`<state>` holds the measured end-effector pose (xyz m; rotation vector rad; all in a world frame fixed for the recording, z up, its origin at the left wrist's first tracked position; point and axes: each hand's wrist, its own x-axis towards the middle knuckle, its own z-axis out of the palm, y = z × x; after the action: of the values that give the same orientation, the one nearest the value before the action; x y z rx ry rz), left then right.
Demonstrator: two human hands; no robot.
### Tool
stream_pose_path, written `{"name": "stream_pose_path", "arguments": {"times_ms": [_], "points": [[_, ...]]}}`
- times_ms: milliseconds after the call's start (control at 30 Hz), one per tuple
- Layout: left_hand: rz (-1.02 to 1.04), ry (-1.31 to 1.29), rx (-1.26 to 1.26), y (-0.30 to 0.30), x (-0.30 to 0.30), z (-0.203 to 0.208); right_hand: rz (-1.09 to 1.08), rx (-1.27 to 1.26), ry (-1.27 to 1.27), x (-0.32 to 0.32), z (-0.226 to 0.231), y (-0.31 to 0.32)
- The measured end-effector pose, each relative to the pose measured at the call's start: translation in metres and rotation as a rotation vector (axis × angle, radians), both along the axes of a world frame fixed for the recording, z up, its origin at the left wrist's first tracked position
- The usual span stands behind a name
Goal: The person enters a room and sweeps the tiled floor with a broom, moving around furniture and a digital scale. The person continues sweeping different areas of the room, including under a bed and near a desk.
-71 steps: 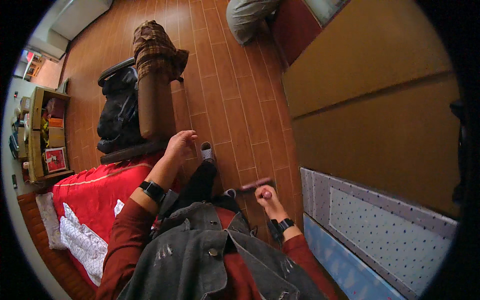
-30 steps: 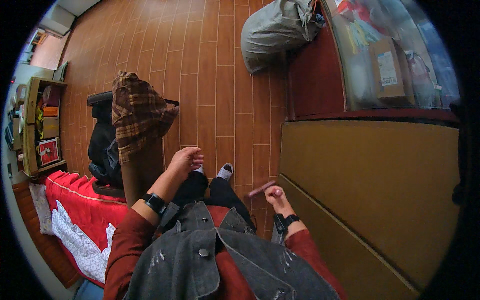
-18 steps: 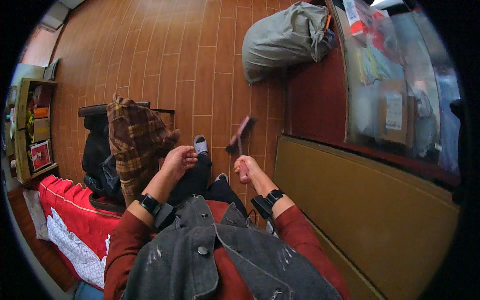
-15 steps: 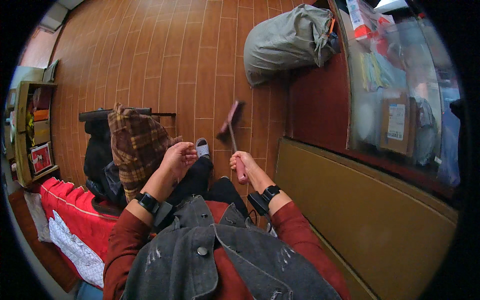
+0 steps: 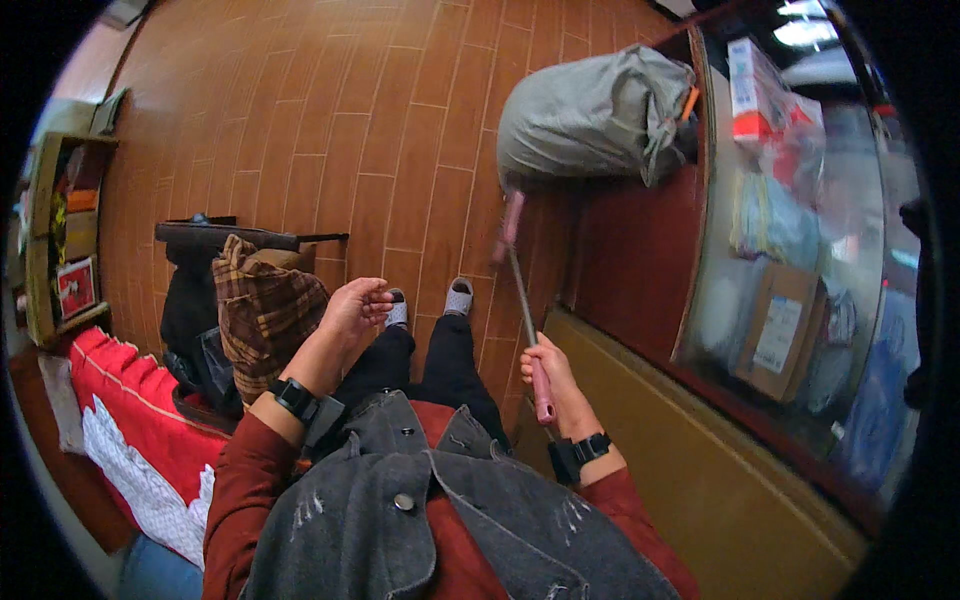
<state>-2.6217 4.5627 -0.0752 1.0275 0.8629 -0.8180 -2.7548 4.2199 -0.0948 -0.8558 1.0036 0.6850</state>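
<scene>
My right hand [image 5: 549, 366] is wrapped round the pink grip of a broom [image 5: 524, 290]. Its thin metal pole runs forward to a pink head, slightly blurred, by the floor near a grey-green sack [image 5: 590, 118]. What lies under the head is hard to see. My left hand [image 5: 356, 303] hangs in the air with loosely bent fingers and nothing in it. It is nearest to a brown plaid cloth [image 5: 265, 325] draped over a dark chair [image 5: 190, 290].
A glass-fronted cabinet [image 5: 640, 270] with boxes and bags stands at right, above a brown panel [image 5: 690, 455]. Small shelves [image 5: 45, 240] and a red-covered surface [image 5: 150, 410] are at left. Brown plank-like tiles [image 5: 400, 110] cover the floor.
My right hand and the broom have moved right, its head forward toward the sack. My right foot has come into view beside the left. My left hand stays nearly in place.
</scene>
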Motion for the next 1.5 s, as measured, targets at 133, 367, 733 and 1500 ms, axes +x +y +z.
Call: {"name": "stream_pose_path", "arguments": {"times_ms": [133,367,733,1500], "points": [[0.143,-0.003,0.014,-0.013,-0.005,0.002,-0.016,-0.243,0.201,0.029,-0.047,-0.047],[0.319,0.028,0.085,-0.025,-0.02,0.012,0.14,0.357,0.384,0.132,-0.124,-0.048],[0.476,-0.019,0.119,-0.023,-0.01,0.024,0.186,0.407,0.12,0.242,-0.1,0.042],[0.506,0.0,0.069,0.076,0.141,0.007,-0.116,0.742,0.171,0.403,-0.119,0.167]]}}
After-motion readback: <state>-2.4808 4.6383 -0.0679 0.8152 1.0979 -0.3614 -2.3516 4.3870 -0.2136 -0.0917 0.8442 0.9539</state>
